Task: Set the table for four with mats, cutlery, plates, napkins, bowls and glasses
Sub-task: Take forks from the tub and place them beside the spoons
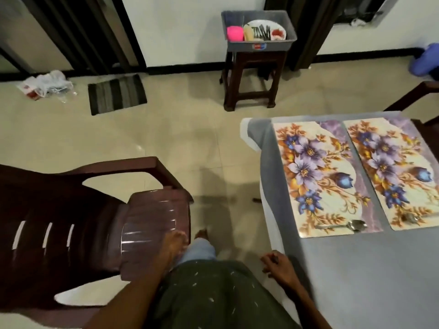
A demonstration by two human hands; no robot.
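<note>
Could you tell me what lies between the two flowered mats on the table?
In the head view, only a narrow strip of grey tablecloth shows between the left mat and the right mat; nothing sits in it.

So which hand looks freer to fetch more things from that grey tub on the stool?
Probably the right hand: it hangs loose beside the table, holding nothing. The left hand rests on the brown chair. The tub is ahead of both.

Mats (325, 176) cream, purple-blue floral; tablecloth (356, 276) grey; chair (71, 222) dark brown; cup (235, 33) pink.
</note>
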